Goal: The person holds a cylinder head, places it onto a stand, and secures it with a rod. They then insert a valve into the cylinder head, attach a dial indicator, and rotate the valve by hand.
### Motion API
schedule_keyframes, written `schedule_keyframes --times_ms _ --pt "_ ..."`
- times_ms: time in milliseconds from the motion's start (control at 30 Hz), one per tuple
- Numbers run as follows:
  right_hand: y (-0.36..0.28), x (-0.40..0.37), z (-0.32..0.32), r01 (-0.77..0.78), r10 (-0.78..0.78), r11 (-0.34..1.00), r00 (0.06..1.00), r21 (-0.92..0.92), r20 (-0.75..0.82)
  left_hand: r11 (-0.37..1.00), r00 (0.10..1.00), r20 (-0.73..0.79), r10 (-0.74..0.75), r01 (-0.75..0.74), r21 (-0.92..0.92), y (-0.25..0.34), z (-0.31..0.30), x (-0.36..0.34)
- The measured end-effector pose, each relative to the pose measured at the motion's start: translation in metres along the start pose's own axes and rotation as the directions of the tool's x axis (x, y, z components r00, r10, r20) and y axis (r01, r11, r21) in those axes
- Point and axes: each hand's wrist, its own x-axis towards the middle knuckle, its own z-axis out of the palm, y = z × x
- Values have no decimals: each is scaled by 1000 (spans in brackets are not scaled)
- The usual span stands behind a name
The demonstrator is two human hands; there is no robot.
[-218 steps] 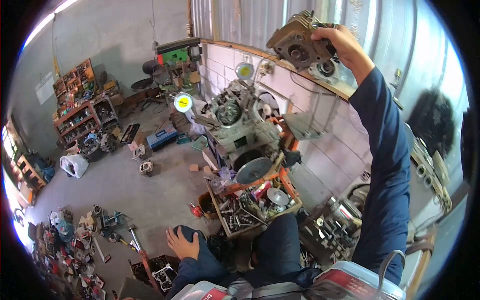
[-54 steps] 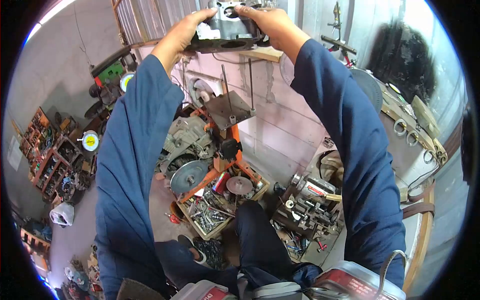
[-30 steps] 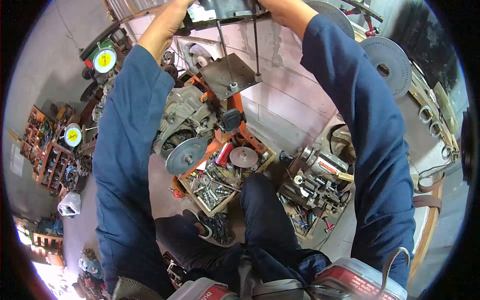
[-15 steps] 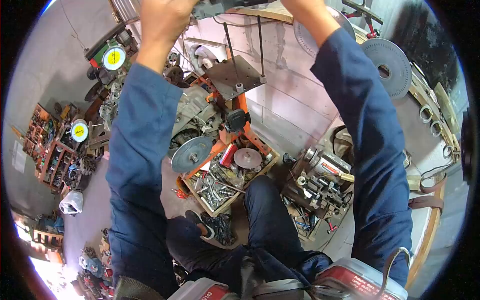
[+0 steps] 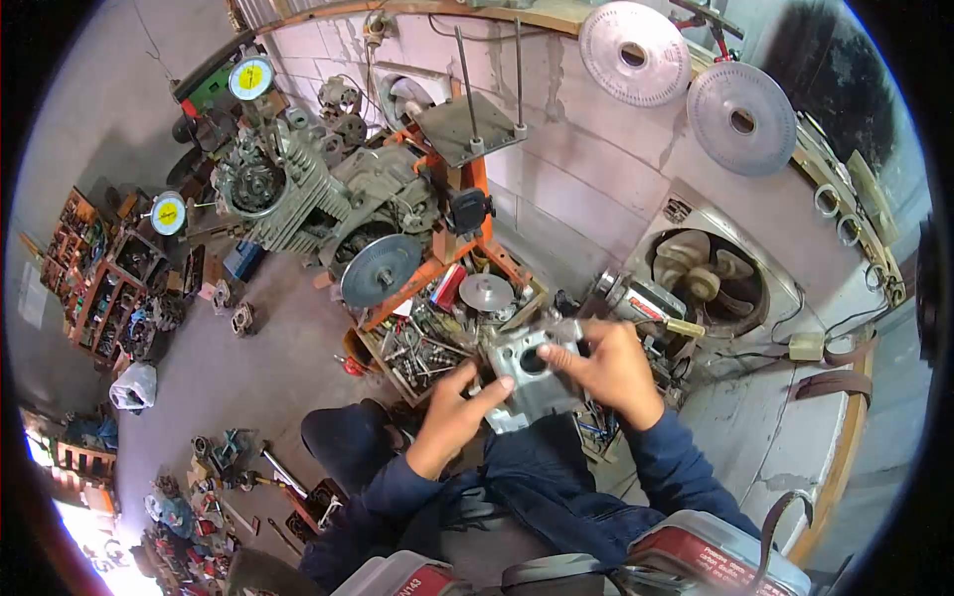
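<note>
Gripping the metal engine part (image 5: 532, 387) mid-frame, left hand (image 5: 452, 412) clasps its lower-left edge, right hand (image 5: 611, 370) its right side.

Left hand (image 5: 452, 409) and right hand (image 5: 609, 366) close together, both gripping.

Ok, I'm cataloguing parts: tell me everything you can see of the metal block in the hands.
The metal block is a pale grey casting, roughly square, with a large round hole near its top; finer detail is too small to tell. It is held tilted above the lap, flat face towards the camera. The left hand grips its left edge, the right hand its right side, fingers across the top.
</note>
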Motion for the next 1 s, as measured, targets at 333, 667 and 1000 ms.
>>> schedule_keyframes --times_ms 333,667,1000 --pt "102 -125 73 -338 340 910 940 -240 -35 564 624 358 -694 163 809 -99 -29 -9" --pt "110 -142 61 -385 389 904 921 -185 -18 491 566 -78 820 -629 602 150 -56 251" --pt "119 -149 54 -434 427 886 901 -165 -75 756 794 -21 608 -570 323 178 -48 304"
